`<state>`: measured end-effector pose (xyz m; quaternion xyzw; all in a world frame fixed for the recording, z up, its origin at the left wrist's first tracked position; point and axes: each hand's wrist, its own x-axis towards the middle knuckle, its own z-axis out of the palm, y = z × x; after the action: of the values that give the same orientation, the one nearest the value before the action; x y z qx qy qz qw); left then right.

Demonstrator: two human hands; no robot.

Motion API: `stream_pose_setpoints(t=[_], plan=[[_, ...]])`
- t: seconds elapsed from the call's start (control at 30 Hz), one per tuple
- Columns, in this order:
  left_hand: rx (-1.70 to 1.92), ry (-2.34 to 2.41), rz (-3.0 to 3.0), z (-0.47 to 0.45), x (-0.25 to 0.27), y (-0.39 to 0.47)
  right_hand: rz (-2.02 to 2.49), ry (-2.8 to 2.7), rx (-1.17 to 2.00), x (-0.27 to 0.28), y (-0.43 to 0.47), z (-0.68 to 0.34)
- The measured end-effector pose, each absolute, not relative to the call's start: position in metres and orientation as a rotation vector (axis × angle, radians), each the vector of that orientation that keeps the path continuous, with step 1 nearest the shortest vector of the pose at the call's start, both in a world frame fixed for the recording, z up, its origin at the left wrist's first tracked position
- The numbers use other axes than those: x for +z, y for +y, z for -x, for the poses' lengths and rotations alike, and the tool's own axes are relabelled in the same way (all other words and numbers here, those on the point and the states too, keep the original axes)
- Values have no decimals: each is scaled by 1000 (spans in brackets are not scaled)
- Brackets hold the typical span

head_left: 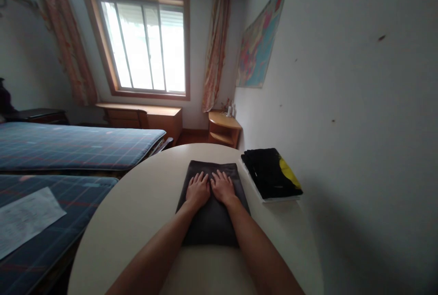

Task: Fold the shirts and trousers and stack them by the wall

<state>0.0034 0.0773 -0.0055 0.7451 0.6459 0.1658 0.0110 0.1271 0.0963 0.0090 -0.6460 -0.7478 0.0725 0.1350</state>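
A flat, dark grey rectangle (214,226) lies on the white round table (137,222); it looks like folded cloth or a soft bag, though I cannot tell which. My left hand (198,190) rests palm down on its upper left part, fingers spread. Beside it, on the upper right part, my right hand (222,186) lies flat too, its fingers apart. The two hands are close together, and neither grips anything. To the right sits a neatly folded black cloth (268,174) with a yellow patch, on top of something white.
The wall (359,158) runs close along the table's right side. Plaid mattresses (78,146) are at the left, one with a paper sheet (29,217) on it. A wooden desk (160,111) and a corner shelf (224,121) stand beyond, near the window.
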Motion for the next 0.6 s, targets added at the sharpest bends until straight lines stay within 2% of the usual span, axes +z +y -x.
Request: stream_pose_setpoints(t=[0.2,0.43,0.6], plan=[[631,2052,-2302,24,-13,69,1720,-2092,182,-3,86,-168],[755,1970,-2401,26,-3,59,1552,-2185,6,16,55,-160],[743,1803,-2375,44,-9,54,1155,-2521,214,19,1,-160]])
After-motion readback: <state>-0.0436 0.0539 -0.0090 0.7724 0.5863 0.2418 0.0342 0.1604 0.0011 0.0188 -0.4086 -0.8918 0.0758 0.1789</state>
